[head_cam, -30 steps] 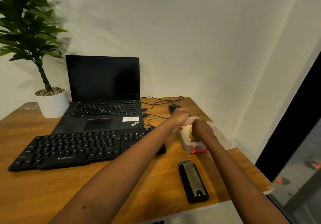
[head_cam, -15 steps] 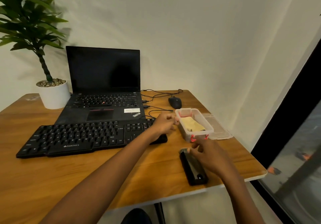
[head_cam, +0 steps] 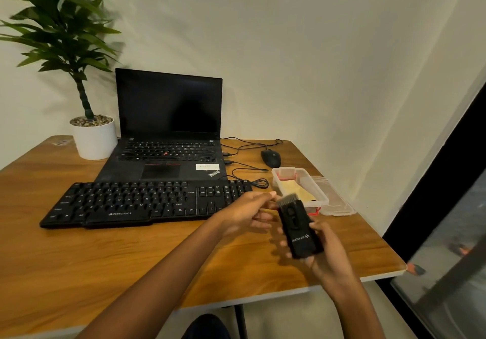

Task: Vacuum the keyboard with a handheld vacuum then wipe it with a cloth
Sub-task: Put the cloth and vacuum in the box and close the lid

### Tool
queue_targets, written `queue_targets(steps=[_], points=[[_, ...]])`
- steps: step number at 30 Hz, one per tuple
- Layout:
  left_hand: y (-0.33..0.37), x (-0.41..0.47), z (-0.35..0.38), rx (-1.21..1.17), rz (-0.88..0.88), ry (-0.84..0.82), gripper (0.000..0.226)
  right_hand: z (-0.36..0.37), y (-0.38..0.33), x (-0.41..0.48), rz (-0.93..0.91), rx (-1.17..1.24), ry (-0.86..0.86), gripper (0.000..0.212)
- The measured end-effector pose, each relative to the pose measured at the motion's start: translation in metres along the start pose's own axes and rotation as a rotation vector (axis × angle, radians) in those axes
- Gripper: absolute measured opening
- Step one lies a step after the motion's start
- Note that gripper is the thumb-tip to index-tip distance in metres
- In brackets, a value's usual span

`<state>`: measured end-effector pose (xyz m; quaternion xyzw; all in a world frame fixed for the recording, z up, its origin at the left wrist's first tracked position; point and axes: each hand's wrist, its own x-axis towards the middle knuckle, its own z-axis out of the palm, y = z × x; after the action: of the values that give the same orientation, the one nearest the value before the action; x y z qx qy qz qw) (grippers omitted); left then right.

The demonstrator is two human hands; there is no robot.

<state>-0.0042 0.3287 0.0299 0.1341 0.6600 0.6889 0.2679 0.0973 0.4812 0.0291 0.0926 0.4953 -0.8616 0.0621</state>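
Black handheld vacuum (head_cam: pixel 299 233) clasped in right hand's (head_cam: pixel 332 250) grip; left hand (head_cam: pixel 246 213) relaxed beside it

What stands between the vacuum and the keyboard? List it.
Only the left hand, open beside the brush end of the vacuum, which the right hand holds. Nothing on the table lies between it and the keyboard.

Bare forearms (head_cam: pixel 157 273), bare left hand (head_cam: pixel 248 213), bare right hand (head_cam: pixel 327 250), dark clothing (head_cam: pixel 206 327) at lower frame edge
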Motion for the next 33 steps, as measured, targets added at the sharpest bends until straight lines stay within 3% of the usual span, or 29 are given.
queue_targets(steps=[2,4,7,13,26,31,33], points=[[0.004,-0.003,0.002,-0.075,0.004,-0.049,0.025,0.002,0.003,0.002,0.025,0.210,-0.091,0.049],[0.008,-0.005,0.004,-0.062,0.031,-0.064,0.026,0.006,0.007,0.005,0.014,0.246,-0.105,0.068],[0.010,-0.005,0.007,-0.068,0.048,-0.054,0.024,0.014,0.010,0.007,-0.042,0.182,-0.023,0.044],[0.004,-0.001,0.007,-0.034,0.083,-0.043,0.026,0.018,0.015,0.015,-0.205,-0.143,0.209,0.041],[0.006,0.000,0.012,-0.031,0.095,0.012,0.023,0.018,0.017,0.021,-0.235,-0.104,0.229,0.016],[0.005,0.004,0.016,-0.033,0.105,0.079,0.024,0.015,0.016,0.026,-0.229,-0.113,0.188,0.019],[0.011,0.010,0.018,-0.042,0.124,0.158,0.025,0.016,0.008,0.032,-0.273,-0.250,0.215,0.028]])
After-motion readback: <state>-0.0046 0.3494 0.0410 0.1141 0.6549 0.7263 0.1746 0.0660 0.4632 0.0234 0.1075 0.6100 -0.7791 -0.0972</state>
